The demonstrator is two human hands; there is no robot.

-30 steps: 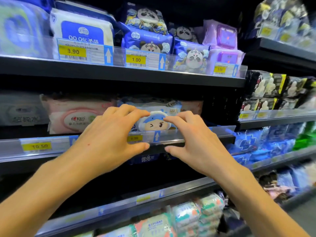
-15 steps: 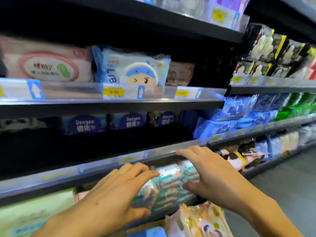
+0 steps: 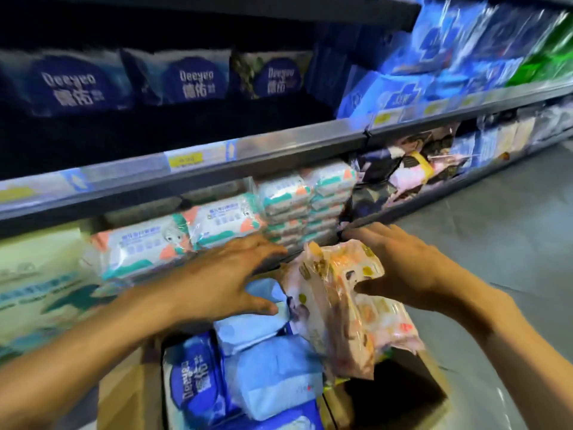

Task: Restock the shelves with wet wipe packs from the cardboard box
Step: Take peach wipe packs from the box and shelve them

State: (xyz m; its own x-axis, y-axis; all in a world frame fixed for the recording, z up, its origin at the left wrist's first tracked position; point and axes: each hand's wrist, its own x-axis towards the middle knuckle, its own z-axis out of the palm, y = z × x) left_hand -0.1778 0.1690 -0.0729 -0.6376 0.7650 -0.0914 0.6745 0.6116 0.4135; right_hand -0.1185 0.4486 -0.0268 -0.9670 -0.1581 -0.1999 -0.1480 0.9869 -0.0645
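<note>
Now the pink wipe pack (image 3: 338, 302) stands on end, tilted, between both wide, empty grips, nearer the right hand (image 3: 406, 268) than the left hand (image 3: 217, 283).

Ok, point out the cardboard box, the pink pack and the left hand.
cardboard box (image 3: 127, 395), head view, its left flap.
pink pack (image 3: 344, 308), head view, middle of the wrapper.
left hand (image 3: 217, 283), head view, back of the hand.

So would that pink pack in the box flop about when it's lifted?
Probably a bit floppy: the pink pack leans out of the box with its wrap crumpled and loose. The shiny film may be slippery. It looks like several packs bundled, so likely heavy for its size.
</note>
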